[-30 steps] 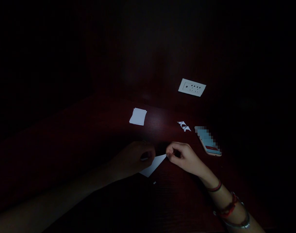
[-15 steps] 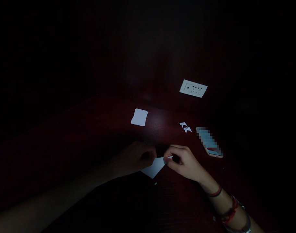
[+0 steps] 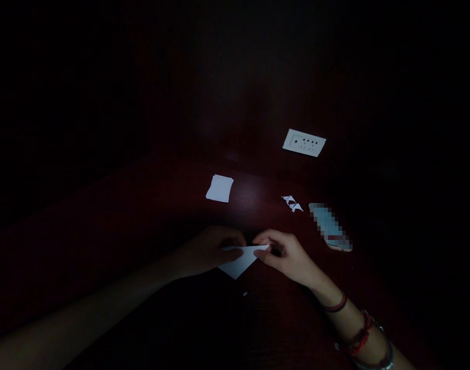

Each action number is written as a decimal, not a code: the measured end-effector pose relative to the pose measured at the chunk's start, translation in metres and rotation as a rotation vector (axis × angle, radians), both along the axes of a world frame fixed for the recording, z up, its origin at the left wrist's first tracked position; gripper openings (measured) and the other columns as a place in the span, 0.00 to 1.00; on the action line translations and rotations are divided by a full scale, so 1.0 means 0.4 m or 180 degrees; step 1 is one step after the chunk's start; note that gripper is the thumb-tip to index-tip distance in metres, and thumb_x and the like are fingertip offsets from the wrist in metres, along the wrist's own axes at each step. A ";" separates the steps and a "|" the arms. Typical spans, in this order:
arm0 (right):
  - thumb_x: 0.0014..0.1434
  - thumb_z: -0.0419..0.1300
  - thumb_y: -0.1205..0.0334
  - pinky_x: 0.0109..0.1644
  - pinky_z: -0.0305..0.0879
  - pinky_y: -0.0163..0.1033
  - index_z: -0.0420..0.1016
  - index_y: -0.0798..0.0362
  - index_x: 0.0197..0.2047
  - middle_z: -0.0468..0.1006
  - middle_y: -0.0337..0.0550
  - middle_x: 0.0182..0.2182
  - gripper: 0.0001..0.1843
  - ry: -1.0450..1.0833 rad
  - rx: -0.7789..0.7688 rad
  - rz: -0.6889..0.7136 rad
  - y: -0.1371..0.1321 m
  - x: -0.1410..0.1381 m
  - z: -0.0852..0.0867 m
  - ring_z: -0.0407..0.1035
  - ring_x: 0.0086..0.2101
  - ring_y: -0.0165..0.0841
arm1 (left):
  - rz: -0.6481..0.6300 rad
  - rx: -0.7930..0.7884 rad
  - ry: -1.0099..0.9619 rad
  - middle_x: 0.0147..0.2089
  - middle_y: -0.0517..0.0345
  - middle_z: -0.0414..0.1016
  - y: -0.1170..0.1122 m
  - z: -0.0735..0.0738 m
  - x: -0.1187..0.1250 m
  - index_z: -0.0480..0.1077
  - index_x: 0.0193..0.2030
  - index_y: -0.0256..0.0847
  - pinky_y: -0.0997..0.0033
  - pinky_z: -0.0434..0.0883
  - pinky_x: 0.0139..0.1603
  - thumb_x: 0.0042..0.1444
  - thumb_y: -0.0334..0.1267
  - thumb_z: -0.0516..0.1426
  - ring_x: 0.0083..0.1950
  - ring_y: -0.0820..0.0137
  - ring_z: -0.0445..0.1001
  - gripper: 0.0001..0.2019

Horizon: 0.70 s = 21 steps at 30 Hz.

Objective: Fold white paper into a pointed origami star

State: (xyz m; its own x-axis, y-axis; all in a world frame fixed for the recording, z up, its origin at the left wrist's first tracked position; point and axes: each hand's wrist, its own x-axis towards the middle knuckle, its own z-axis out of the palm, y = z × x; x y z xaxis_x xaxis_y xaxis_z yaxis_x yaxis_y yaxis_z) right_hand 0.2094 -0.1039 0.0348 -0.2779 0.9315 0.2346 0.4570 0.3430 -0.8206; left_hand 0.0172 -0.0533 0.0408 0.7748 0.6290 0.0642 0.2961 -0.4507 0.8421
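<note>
On my feed both forearms reach in low over the dark reddish wooden table [image 3: 142,216], knuckles up. The left hand [image 3: 210,252], in shadow, curls its fingers closed on one corner of the white folded paper triangle [image 3: 238,261], and the right hand [image 3: 287,254] pinches the opposite corner between thumb and forefinger. The triangle lies on the table between them, its point toward the body.

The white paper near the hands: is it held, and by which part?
Yes. The left hand grips the white paper at its upper left corner; the right hand pinches the upper right corner.
</note>
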 end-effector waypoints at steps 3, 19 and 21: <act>0.47 0.58 0.63 0.26 0.59 0.30 0.69 0.56 0.33 0.69 0.36 0.22 0.08 0.0674 -0.0412 -0.0192 0.005 -0.005 -0.007 0.62 0.23 0.24 | 0.0200 0.0052 -0.0120 0.31 0.62 0.67 -0.005 -0.006 0.005 0.64 0.35 0.37 0.77 0.62 0.30 0.53 0.36 0.49 0.32 0.75 0.66 0.06; 0.43 0.61 0.63 0.26 0.60 0.31 0.71 0.56 0.28 0.71 0.37 0.20 0.07 0.1329 -0.0485 -0.0618 -0.007 -0.047 0.002 0.64 0.22 0.26 | 0.0715 0.2520 0.0202 0.34 0.57 0.66 -0.041 -0.007 0.026 0.65 0.35 0.38 0.69 0.62 0.38 0.56 0.32 0.47 0.37 0.70 0.63 0.07; 0.45 0.60 0.62 0.25 0.60 0.31 0.72 0.56 0.28 0.71 0.37 0.20 0.07 0.1166 -0.0405 -0.0638 -0.008 -0.045 0.005 0.63 0.22 0.26 | 0.0781 0.2258 0.0083 0.34 0.59 0.66 -0.042 -0.005 0.027 0.64 0.34 0.39 0.71 0.62 0.37 0.55 0.31 0.47 0.36 0.72 0.64 0.06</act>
